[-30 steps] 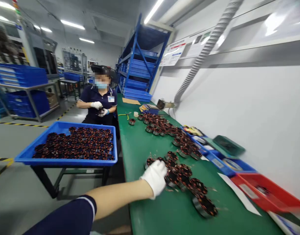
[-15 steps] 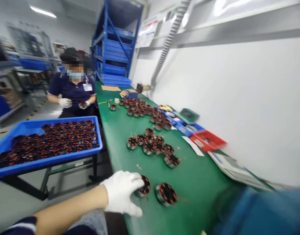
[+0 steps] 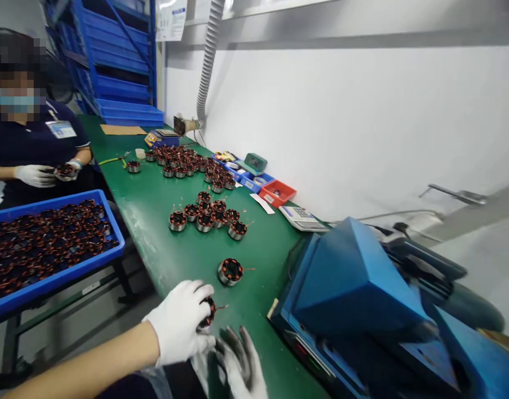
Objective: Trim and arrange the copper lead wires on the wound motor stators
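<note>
My left hand [image 3: 181,321], in a white glove, grips a motor stator [image 3: 208,311] with copper windings and a lead wire that points right. It covers much of the stator, low over the near edge of the green table. Close beside it, my right hand [image 3: 242,366] wears a glove with grey-stained fingers. These fingers are apart and hold nothing that I can see. Another stator [image 3: 230,271] lies alone on the table just beyond my left hand. Farther back sits a small group of stators [image 3: 205,221].
A blue machine [image 3: 341,282] stands close on the right. Along the wall are a calculator [image 3: 303,218], a red bin [image 3: 278,193] and blue bins [image 3: 256,182]. A large pile of stators [image 3: 183,160] lies farther back. At left, a co-worker [image 3: 34,138] handles a stator behind a full blue tray [image 3: 111,244].
The view has swung right, bringing the blue machine into sight. My left hand has drawn its stator nearer to me, away from the lone one. My right hand has come into view.
</note>
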Demonstrator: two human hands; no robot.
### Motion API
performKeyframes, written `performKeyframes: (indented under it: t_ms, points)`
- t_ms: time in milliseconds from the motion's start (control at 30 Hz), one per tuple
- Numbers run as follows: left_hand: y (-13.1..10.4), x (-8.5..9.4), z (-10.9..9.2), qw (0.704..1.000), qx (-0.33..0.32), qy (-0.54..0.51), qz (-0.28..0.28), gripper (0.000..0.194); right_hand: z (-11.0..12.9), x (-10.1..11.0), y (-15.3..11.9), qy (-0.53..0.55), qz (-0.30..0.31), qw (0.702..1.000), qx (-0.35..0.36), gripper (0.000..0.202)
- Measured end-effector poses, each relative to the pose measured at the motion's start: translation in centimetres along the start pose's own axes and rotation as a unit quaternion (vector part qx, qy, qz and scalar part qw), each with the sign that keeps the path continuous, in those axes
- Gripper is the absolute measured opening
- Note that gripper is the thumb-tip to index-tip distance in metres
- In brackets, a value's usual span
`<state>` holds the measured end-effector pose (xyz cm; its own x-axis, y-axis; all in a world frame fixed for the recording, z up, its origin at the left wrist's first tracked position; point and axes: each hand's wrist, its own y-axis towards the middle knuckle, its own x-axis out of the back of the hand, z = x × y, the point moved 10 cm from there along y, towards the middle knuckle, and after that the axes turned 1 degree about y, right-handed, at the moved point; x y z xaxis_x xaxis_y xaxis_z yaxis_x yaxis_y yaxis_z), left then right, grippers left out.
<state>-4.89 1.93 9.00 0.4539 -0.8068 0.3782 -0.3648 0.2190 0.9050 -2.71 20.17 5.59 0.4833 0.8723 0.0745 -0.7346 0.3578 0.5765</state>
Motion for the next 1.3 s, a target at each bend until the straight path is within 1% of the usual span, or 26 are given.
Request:
performKeyframes:
  t_ms: [67, 133, 200, 333, 400, 433, 467, 500, 533, 567, 633, 667, 700, 733, 767, 800, 833, 900, 967, 1067, 1100, 1133, 1167, 1200, 1233, 1300]
  points:
    - [-1.3, -1.3, -0.7, 0.998, 0.024, -0.052, 0.0, 0.034, 0.2, -1.2, 0.2, 0.062, 0.0, 0.996, -0.068, 0.098]
    - [-2.2, -2.1, -1.4, 0.997, 0.03, -0.066, -0.014, 0.024, 0.5, -1.7, 0.7, 0.048, -0.005, 0.991, -0.123, 0.102]
    - [-2.5, -2.3, -1.8, 0.997, 0.026, -0.061, -0.045, 0.019, 0.9, -2.0, 1.3, 0.007, 0.01, 0.99, -0.144, 0.094]
    - [-2.4, -2.2, -1.6, 0.996, 0.011, -0.061, -0.063, 0.019, 2.5, -2.3, 2.3, -0.102, 0.065, 0.989, -0.081, 0.053]
    - [-2.1, -2.2, -1.0, 0.992, 0.029, -0.12, -0.038, 0.018, 3.2, -2.2, 2.4, -0.141, 0.076, 0.986, -0.053, 0.043]
    - [-1.9, -2.3, -0.7, 0.981, 0.048, -0.19, -0.014, 0.014, 3.6, -2.4, 2.3, -0.15, 0.087, 0.984, -0.04, 0.038]
    - [-1.8, -2.8, -0.8, 0.954, 0.066, -0.291, 0.026, 0.016, 4.2, -2.7, 2.3, -0.156, 0.106, 0.982, -0.022, 0.034]
    - [-1.9, -3.6, -1.4, 0.904, 0.088, -0.41, 0.077, 0.022, 5.0, -3.2, 2.2, -0.153, 0.137, 0.979, 0.001, 0.03]
    - [-2.2, -4.3, -2.3, 0.829, 0.111, -0.533, 0.124, 0.031, 6.0, -4.0, 1.9, -0.131, 0.176, 0.975, 0.032, 0.026]
    - [-2.6, -4.9, -3.3, 0.736, 0.142, -0.643, 0.159, 0.042, 7.3, -4.7, 1.5, -0.084, 0.221, 0.969, 0.064, 0.023]
    - [-3.7, -5.8, -4.5, 0.563, 0.218, -0.78, 0.165, 0.061, 10.2, -5.2, 0.8, 0.119, 0.292, 0.944, 0.097, 0.02]
    - [-4.3, -6.2, -4.5, 0.508, 0.255, -0.809, 0.147, 0.066, 11.5, -4.6, 0.9, 0.262, 0.298, 0.914, 0.09, 0.017]
    - [-4.7, -6.4, -4.4, 0.485, 0.27, -0.821, 0.135, 0.069, 12.3, -3.5, 1.2, 0.394, 0.281, 0.872, 0.073, 0.015]
    - [-5.0, -6.4, -4.3, 0.489, 0.269, -0.818, 0.139, 0.071, 12.5, -2.1, 1.7, 0.488, 0.245, 0.836, 0.054, 0.013]
    - [-5.1, -6.3, -4.1, 0.516, 0.254, -0.804, 0.152, 0.072, 12.3, -0.8, 2.2, 0.53, 0.207, 0.821, 0.045, 0.014]
    - [-5.0, -6.0, -4.1, 0.551, 0.222, -0.785, 0.173, 0.073, 12.0, 0.3, 2.3, 0.515, 0.184, 0.836, 0.043, 0.013]
    - [-4.8, -5.6, -4.1, 0.583, 0.189, -0.766, 0.193, 0.069, 11.5, 1.1, 2.3, 0.464, 0.176, 0.867, 0.048, 0.014]
    - [-4.0, -4.6, -4.1, 0.622, 0.115, -0.745, 0.212, 0.055, 10.2, 2.3, 1.9, 0.339, 0.18, 0.922, 0.059, 0.016]
    - [-3.1, -3.9, -4.1, 0.607, 0.079, -0.762, 0.21, 0.038, 8.2, 3.3, 1.5, 0.277, 0.167, 0.945, 0.054, 0.019]
    - [-2.7, -4.4, -4.5, 0.51, 0.123, -0.82, 0.23, 0.031, 4.8, 4.3, 1.1, 0.267, 0.125, 0.955, -0.002, 0.023]
    - [-2.8, -4.7, -4.6, 0.492, 0.143, -0.825, 0.238, 0.031, 3.9, 4.4, 1.0, 0.268, 0.115, 0.956, -0.022, 0.024]
    - [-2.9, -4.9, -4.5, 0.504, 0.152, -0.817, 0.238, 0.028, 3.1, 4.5, 0.8, 0.27, 0.105, 0.956, -0.039, 0.024]
    - [-2.9, -4.6, -4.2, 0.543, 0.144, -0.796, 0.225, 0.022, 2.5, 4.6, 0.7, 0.275, 0.095, 0.955, -0.054, 0.023]
    - [-2.8, -4.1, -3.9, 0.597, 0.126, -0.766, 0.203, 0.015, 2.0, 4.7, 0.6, 0.281, 0.084, 0.954, -0.065, 0.023]
    - [-2.7, -3.1, -3.5, 0.663, 0.092, -0.723, 0.172, 0.01, 1.7, 4.8, 0.5, 0.288, 0.071, 0.952, -0.074, 0.023]
    - [-2.4, -0.5, -3.3, 0.785, -0.003, -0.612, 0.102, 0.016, 1.2, 5.0, 0.3, 0.296, 0.05, 0.95, -0.091, 0.024]
